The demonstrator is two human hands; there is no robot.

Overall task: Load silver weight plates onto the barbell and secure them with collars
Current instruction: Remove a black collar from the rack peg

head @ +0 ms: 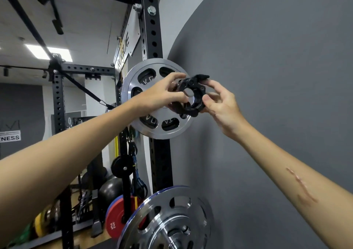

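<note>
Head view: both hands (fingers curled) on black collar (191, 96).

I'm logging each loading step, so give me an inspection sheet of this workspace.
Surface: grey wall behind; floor barely seen.
Job's things: round silver slotted weight plate at head height; black plastic clamp collar at its centre, lever raised.
Clutter: second silver plate below; red disc plate stored low.
Grippers: left hand and right hand both pinch the collar.
Cables: black strap across rack.
Surroundings: black perforated steel rack upright.
</note>
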